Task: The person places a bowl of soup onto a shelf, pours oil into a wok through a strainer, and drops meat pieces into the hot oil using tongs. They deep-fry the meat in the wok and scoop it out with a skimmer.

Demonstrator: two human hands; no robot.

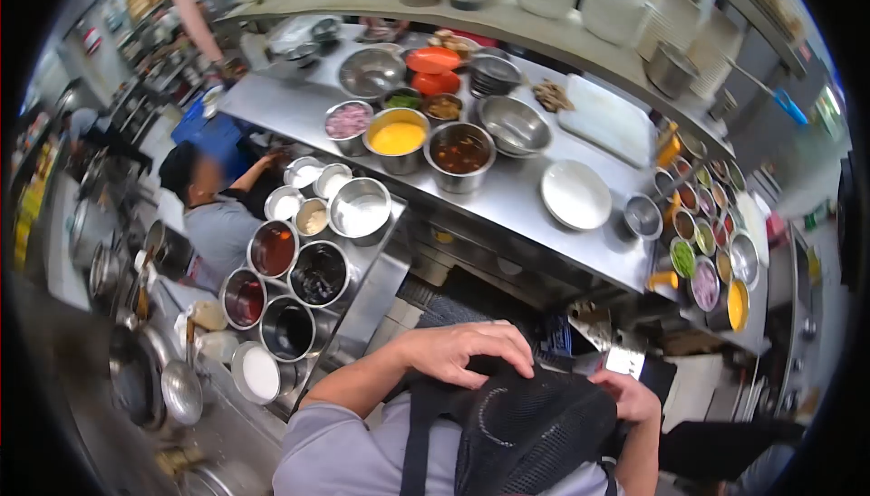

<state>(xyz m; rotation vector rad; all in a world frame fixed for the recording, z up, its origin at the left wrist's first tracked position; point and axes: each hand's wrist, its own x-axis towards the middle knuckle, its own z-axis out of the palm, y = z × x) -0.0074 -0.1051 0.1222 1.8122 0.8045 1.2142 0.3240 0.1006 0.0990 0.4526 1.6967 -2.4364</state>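
A black mesh cap (535, 423) is in front of my chest, over the straps of a black apron. My left hand (467, 351) curls over the cap's upper left edge, fingers bent down onto it and thumb on the near side. At the opposite edge, my right hand (630, 398) pinches the cap between thumb and fingers. Part of the right fingers is hidden behind the mesh.
Ahead runs a steel counter (594, 242) with bowls, a plate stack (576, 195) and a cutting board (605, 125). Sauce pots (319, 274) crowd the left bench, where a co-worker (217, 224) stands. Small ingredient containers (705, 283) fill the right side. A shelf (471, 20) hangs above.
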